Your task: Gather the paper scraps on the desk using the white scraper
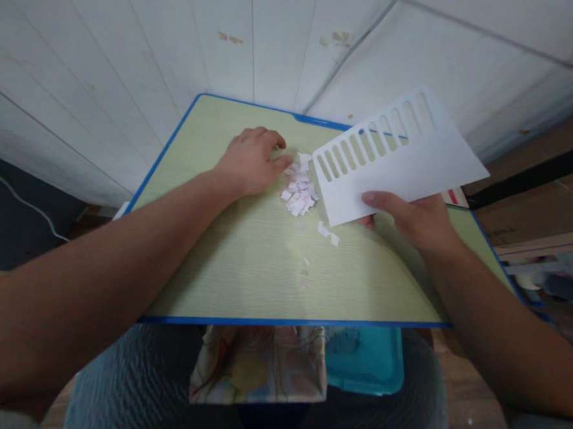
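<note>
A white sheet of card (pixel 406 163) with a row of long rounded slots along its far edge is tilted over the right part of the table. My right hand (pixel 412 216) is closed on its near edge, thumb on top and fingers beneath. A small heap of torn paper scraps (pixel 300 189), white with some pinkish marks, lies by the card's left corner. My left hand (pixel 253 161) rests at the left of this heap, thumb and forefinger apart, the thumb at the scraps' edge. Nothing shows in its grip. A few loose paper scraps (pixel 328 233) lie just below the card.
The light green table (pixel 244 270) has a blue edge and stands against a white panelled wall (pixel 278 39) with a cable. Below its front edge are a patterned cloth bag (pixel 262 368) and a turquoise plastic tray (pixel 372 362). Cardboard boxes (pixel 549 198) stand at the right.
</note>
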{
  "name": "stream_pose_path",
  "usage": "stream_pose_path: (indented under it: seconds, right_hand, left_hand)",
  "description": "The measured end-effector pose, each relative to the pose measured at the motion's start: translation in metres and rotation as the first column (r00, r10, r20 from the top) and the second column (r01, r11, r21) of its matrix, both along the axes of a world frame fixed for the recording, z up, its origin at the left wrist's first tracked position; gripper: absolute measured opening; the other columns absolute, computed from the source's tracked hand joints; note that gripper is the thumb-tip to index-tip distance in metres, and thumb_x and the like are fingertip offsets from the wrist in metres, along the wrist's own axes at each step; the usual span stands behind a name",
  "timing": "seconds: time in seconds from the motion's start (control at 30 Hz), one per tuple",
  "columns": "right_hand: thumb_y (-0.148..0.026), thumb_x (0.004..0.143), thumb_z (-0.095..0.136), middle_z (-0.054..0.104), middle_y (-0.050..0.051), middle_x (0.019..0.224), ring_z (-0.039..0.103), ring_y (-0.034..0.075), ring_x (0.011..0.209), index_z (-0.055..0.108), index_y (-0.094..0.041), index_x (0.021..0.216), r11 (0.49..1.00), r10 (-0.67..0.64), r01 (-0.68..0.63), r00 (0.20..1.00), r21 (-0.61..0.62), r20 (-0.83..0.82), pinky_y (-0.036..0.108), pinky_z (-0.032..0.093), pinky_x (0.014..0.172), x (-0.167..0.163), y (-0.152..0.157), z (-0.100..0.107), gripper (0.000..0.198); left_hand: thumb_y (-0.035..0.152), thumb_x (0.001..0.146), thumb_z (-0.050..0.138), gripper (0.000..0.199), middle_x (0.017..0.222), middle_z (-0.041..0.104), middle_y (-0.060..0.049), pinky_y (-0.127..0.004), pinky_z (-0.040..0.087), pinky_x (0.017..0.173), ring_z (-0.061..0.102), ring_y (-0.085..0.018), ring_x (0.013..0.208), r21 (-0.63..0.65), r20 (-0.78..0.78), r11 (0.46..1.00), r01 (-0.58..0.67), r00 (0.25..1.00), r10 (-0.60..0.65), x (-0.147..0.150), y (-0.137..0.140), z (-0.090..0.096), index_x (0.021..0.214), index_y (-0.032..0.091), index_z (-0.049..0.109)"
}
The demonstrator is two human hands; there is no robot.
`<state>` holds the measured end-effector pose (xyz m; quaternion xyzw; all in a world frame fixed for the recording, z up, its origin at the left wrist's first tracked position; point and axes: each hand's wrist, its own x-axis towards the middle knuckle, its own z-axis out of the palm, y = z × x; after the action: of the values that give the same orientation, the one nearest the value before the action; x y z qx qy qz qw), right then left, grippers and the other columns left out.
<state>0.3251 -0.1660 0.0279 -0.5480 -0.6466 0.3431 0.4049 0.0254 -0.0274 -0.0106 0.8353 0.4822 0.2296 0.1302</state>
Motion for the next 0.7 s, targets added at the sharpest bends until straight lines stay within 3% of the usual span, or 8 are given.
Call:
stream_pose_path:
  seconds: [0.07,0.2,0.33,0.47,0.57,0.7]
  right_hand:
    - [-0.064,0.087,0.101,0.071,0.005,0.063,0.068,0.031,0.06,0.066,-0.033,0.075,0.998,-0.049,0.049,0.999,0.03,-0.013,0.053,0.066,0.058,0.0022,0.001,-0.001,0.048]
    - [-0.059,0.086,0.102,0.074,0.005,0.066,0.069,0.029,0.059,0.069,-0.032,0.075,1.0,0.028,-0.028,0.999,-0.002,0.019,0.05,0.066,0.057,0.0059,-0.0009,-0.0018,0.044]
    - [-0.057,0.08,0.106,0.075,0.003,0.067,0.067,0.028,0.057,0.072,-0.03,0.075,1.0,0.027,-0.027,1.0,-0.014,0.005,0.047,0.063,0.051,0.0062,-0.0039,0.0005,0.044]
    - [-0.061,0.094,0.097,0.076,0.005,0.069,0.072,0.031,0.064,0.07,-0.032,0.072,1.0,0.022,-0.022,1.0,-0.003,0.015,0.054,0.071,0.067,0.0013,-0.0039,0.0001,0.046]
    - [-0.063,0.098,0.094,0.078,0.006,0.071,0.073,0.031,0.069,0.074,-0.032,0.074,0.997,0.066,-0.064,0.996,-0.032,0.053,0.053,0.072,0.073,-0.0027,-0.0032,-0.0031,0.044]
    - [-0.067,0.098,0.093,0.076,0.006,0.067,0.072,0.028,0.065,0.076,-0.031,0.07,0.989,0.146,-0.143,0.985,-0.042,0.087,0.046,0.068,0.067,-0.0017,-0.0029,-0.0011,0.049]
  left_hand:
    - [0.049,0.113,0.061,0.045,0.154,0.078,-0.012,-0.068,0.045,0.137,0.063,-0.044,0.154,-0.011,-0.012,1.0,-0.009,1.0,0.008,0.0,-0.0012,0.0022,0.151,0.031,0.078]
    - [0.049,0.116,0.056,0.05,0.16,0.075,-0.017,-0.063,0.046,0.138,0.064,-0.041,0.154,-0.014,-0.051,1.0,-0.023,0.998,0.022,0.0023,-0.0048,0.0063,0.15,0.021,0.079]
    - [0.044,0.114,0.058,0.046,0.161,0.075,-0.02,-0.065,0.048,0.137,0.065,-0.044,0.154,-0.013,-0.069,1.0,-0.028,0.997,0.027,0.0047,-0.0082,0.0097,0.146,0.02,0.081]
    - [0.044,0.116,0.058,0.047,0.161,0.074,-0.021,-0.061,0.045,0.139,0.064,-0.043,0.156,-0.028,-0.063,0.999,-0.032,0.998,0.03,0.005,-0.0092,0.0103,0.147,0.018,0.081]
    - [0.047,0.115,0.058,0.045,0.158,0.076,-0.017,-0.063,0.046,0.138,0.064,-0.043,0.154,-0.026,-0.046,0.999,-0.037,0.998,0.036,0.0041,-0.006,0.0065,0.145,0.023,0.082]
    - [0.05,0.114,0.059,0.039,0.153,0.078,-0.009,-0.067,0.046,0.137,0.063,-0.042,0.153,-0.011,-0.009,1.0,-0.021,1.0,0.02,0.0026,-0.001,0.0009,0.141,0.035,0.082]
